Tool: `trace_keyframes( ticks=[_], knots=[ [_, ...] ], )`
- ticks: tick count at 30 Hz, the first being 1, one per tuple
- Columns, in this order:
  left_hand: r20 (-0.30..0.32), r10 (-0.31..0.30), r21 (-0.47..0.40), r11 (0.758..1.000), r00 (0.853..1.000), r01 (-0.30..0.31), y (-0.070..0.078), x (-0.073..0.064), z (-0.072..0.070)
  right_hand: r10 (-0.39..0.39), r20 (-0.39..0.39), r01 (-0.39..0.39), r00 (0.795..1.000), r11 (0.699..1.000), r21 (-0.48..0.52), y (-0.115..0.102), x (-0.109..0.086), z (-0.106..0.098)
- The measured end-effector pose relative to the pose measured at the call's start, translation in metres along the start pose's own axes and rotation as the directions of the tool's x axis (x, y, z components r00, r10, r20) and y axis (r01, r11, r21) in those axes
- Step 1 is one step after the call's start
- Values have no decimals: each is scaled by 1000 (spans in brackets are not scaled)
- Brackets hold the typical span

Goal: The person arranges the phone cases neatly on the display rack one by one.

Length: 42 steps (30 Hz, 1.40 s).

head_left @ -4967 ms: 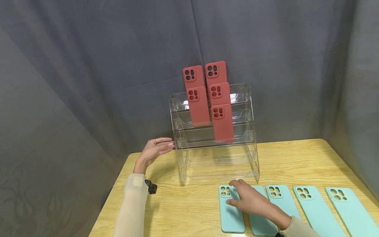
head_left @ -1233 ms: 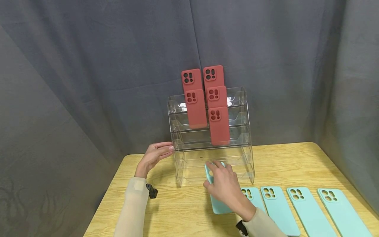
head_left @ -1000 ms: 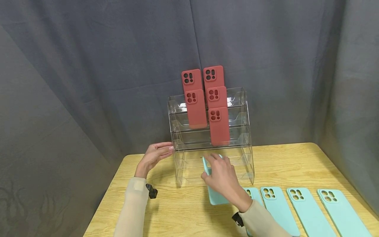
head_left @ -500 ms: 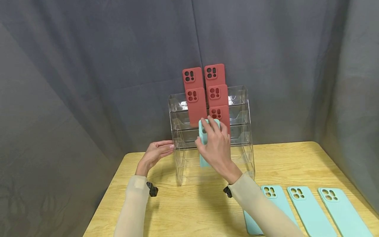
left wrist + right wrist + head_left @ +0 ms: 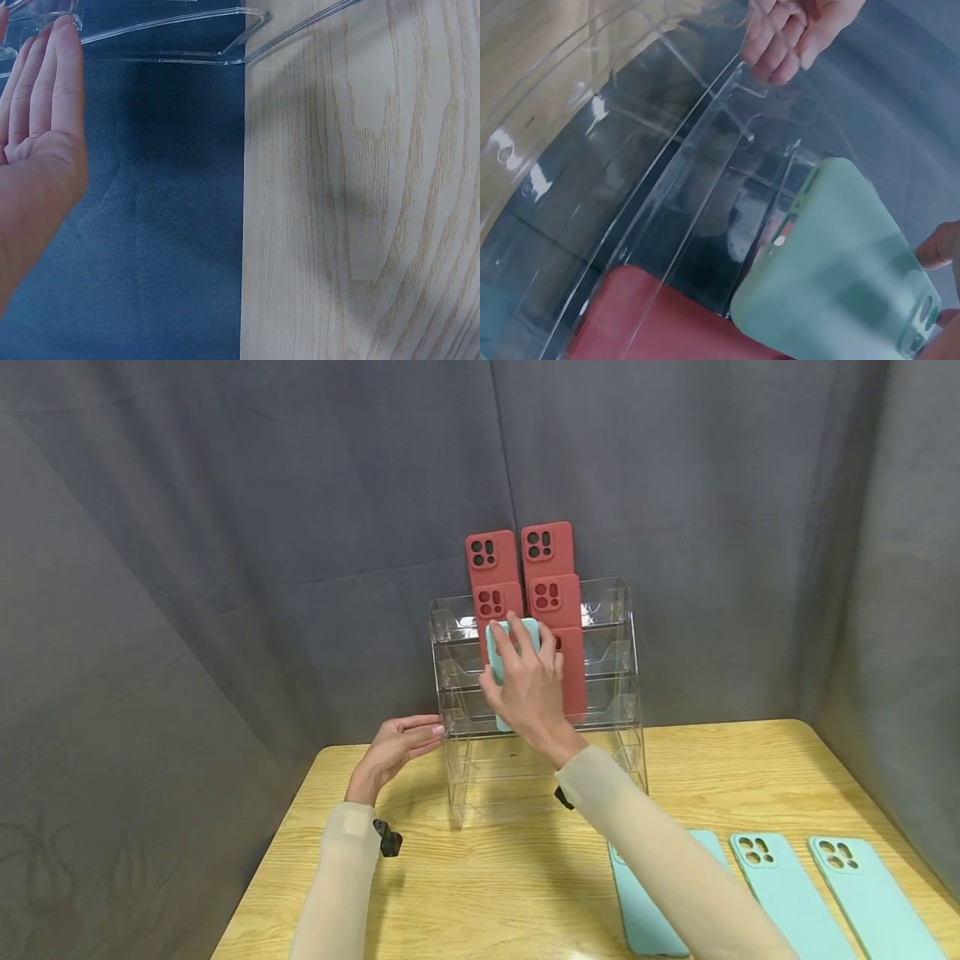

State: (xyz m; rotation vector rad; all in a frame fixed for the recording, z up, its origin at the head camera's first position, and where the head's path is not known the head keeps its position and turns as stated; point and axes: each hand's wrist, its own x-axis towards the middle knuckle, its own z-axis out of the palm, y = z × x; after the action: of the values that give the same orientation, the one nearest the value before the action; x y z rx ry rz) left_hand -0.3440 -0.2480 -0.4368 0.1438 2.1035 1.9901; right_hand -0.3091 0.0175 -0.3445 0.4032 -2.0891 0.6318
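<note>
A clear tiered rack point(image 5: 444, 652) stands on the table, holding several red phone cases point(image 5: 564, 675) in two columns. Fingers and thumb of my right hand point(image 5: 531, 697) pinch a mint-green phone case point(image 5: 832, 262) by its edges near the camera-hole end. That case is tilted in front of the left red column, its lower end by the third tier down; whether it touches the rack I cannot tell. My left hand point(image 5: 393, 750) rests straight fingertips against the rack's left side. Its palm and straight fingers appear in the left wrist view.
Several more mint-green phone cases point(image 5: 873, 893) lie in a row on the wooden table point(image 5: 480, 893) at the right, some partly covered by my right forearm. A grey curtain point(image 5: 337, 527) hangs behind the rack and along both sides.
My right hand has picked the leftmost mint-green phone case off the table and lifted it up to the rack, drifting left. The left hand stays at the rack's side.
</note>
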Motion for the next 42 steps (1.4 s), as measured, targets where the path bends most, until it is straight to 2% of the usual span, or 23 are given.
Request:
trace_keyframes(
  ticks=[9, 19, 26, 35, 42],
  knots=[
    [1, -3, 4, 1000, 1000, 3, -1, 3, -1, -21, -21, 20, 1000, 999, -42, 5, 9, 29],
    [4, 0, -5, 1000, 1000, 0, -1, -1, -4, -69, -60, 62, 996, 991, -117, 12, -1, 60],
    [-1, -6, -3, 1000, 1000, 6, -2, -4, -4, -76, -54, 67, 996, 986, -153, 10, -7, 67],
    [-2, -4, -13, 1000, 1000, 4, 0, -4, -6, -32, -27, 27, 999, 984, -175, 6, -11, 73],
    [1, 2, 2, 1000, 1000, -2, 1, -4, -5, -20, -24, 14, 1000, 970, -243, 4, -16, 74]
  ],
)
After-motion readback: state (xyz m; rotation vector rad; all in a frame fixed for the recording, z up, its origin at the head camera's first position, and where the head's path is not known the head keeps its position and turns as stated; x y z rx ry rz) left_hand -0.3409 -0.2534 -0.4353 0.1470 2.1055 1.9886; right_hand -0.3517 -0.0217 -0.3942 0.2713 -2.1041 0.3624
